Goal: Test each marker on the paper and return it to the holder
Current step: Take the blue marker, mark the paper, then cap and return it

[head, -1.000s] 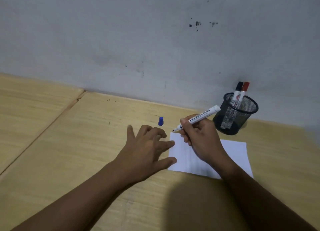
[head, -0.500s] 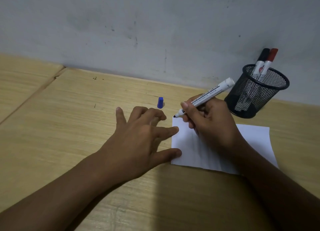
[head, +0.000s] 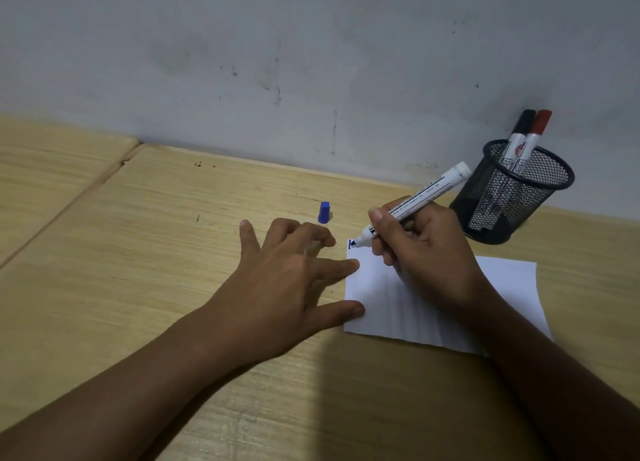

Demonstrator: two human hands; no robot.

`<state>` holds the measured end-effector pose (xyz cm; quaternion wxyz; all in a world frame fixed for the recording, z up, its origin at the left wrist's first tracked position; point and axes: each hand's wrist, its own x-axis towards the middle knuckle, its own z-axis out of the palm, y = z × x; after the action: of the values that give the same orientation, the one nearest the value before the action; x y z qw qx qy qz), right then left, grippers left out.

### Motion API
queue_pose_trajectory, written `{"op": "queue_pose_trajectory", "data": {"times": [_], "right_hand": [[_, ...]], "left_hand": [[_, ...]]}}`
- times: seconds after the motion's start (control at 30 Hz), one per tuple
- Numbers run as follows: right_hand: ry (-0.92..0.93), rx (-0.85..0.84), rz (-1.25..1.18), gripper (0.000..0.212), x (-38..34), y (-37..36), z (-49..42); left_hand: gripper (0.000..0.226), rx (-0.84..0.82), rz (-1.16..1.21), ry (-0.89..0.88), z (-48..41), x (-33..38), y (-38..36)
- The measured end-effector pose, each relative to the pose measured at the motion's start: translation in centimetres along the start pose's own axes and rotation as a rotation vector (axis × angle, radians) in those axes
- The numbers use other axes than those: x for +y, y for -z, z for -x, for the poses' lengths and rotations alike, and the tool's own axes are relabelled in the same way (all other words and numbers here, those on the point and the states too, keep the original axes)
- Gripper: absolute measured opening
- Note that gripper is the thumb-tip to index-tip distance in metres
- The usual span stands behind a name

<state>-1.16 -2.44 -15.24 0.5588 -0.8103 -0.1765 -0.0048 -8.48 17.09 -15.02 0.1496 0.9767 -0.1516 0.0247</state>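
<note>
on the wooden bench (head: 138, 252) the left hand (head: 277, 280) lies flat with fingers spread, gripping nothing, its thumb and forefinger pressing the left edge of the paper (head: 502, 287). behind it a blue cap (head: 324, 212) stands alone near the bench's back edge. the right hand (head: 426, 252) is closed around an uncapped marker (head: 415, 201), its tip apparently touching a small blue mark (head: 352, 243) at the paper's far left corner. at the back right, the mesh holder (head: 512, 197) keeps a black-capped marker (head: 521, 128) and a red-capped marker (head: 536, 129).
</note>
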Motion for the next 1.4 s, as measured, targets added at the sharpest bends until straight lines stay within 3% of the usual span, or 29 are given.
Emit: {"op": "queue_pose_trajectory", "data": {"times": [0.13, 0.2, 0.33, 0.43, 0.53, 0.57, 0.67, 0.77, 1.07, 1.27, 1.33, 1.4], "right_hand": [[-0.069, 0.059, -0.287, 0.032, -0.8, 0.8, -0.2], [-0.057, 0.121, -0.404, 0.028, -1.9, 1.7, -0.4], [-0.002, 0.205, -0.439, 0.026, -4.8, 3.3, -0.5], [-0.02, 0.213, -0.422, 0.025, -6.0, 3.7, 0.3], [-0.046, 0.223, -0.383, 0.024, -6.6, 4.3, 1.6], [-0.045, 0.237, -0.379, 0.025, -7.0, 4.6, 2.2], [-0.062, 0.309, -0.399, 0.028, -8.3, 5.7, 3.4], [-0.055, 0.366, -0.416, 0.035, -10.1, 6.9, 4.0], [0.048, 0.374, -0.372, 0.032, -14.3, 11.0, 7.2], [-0.042, 0.442, -0.365, 0.045, -14.9, 13.8, 7.0], [-0.016, 0.586, -0.181, 0.044, -14.5, 14.8, 6.5], [0.171, 0.722, 0.195, 0.024, -13.5, 15.8, 6.0]], "left_hand": [[0.057, 0.088, 0.144, 0.032, 0.3, 0.4, 0.2], [0.068, 0.129, 0.288, 0.117, 0.4, 0.6, 0.4], [0.076, 0.228, 0.591, 0.337, -1.8, 0.4, 1.5], [0.057, 0.149, 0.433, 0.347, -4.6, -0.4, 2.1], [0.013, 0.133, 0.337, 0.363, -6.0, -0.3, 2.1], [0.007, 0.179, 0.38, 0.36, -5.9, 0.1, 2.6], [0.004, 0.331, 0.787, 0.305, -5.2, 2.6, 5.2], [0.012, 0.329, 1.054, 0.176, -3.8, 6.4, 8.4], [0.016, 0.306, 1.077, -0.079, -3.4, 14.0, 11.7], [0.013, 0.601, 0.731, -0.18, -5.3, 17.2, 12.1], [0.013, 0.666, 0.699, -0.152, -6.3, 17.4, 12.6], [0.013, 0.703, 0.638, -0.159, -7.4, 17.6, 13.2]]}}
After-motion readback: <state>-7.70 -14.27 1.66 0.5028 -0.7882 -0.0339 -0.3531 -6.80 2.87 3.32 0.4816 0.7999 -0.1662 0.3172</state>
